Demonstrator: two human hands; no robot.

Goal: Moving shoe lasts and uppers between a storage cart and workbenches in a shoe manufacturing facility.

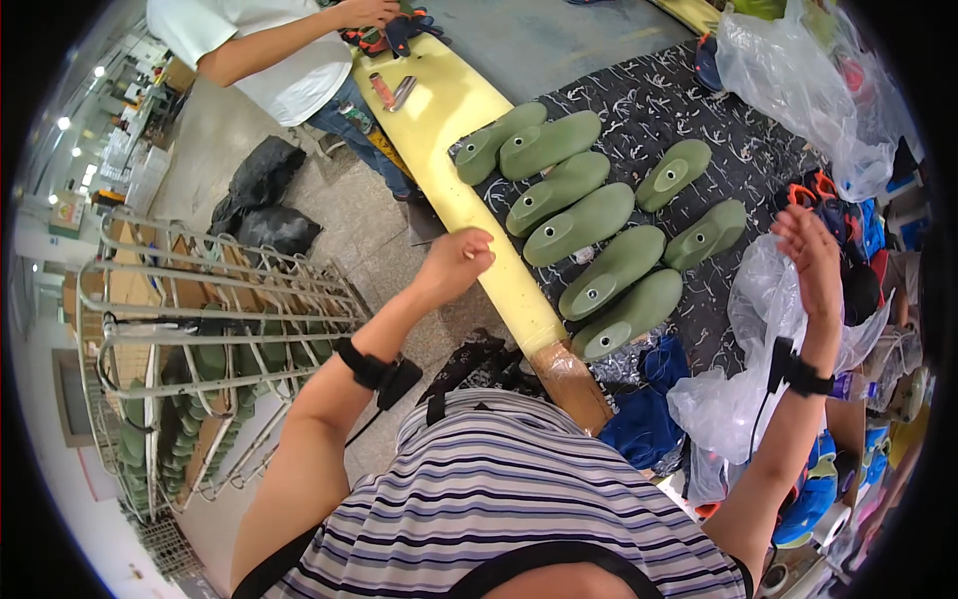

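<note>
Several green shoe lasts (579,226), each with a small ringed hole, lie on a black patterned cloth (738,130) in front of me. My left hand (455,264) hovers by the yellow table edge (504,270), left of the lasts. Its fingers are curled in and I see nothing in them. Over to the right, my right hand (813,262) is raised with its fingers stretched apart, holding nothing. It is nearest to a clear plastic bag (763,295) and some dark and orange shoes (820,190). Both wrists wear black straps.
A metal rack (110,299) holding more green lasts stands at my left. Black bags (261,190) lie on the floor. Across the table's far left end, a person in a white shirt (289,70) handles dark and orange shoes. Plastic bags (798,80) and blue cloth (644,404) crowd the right.
</note>
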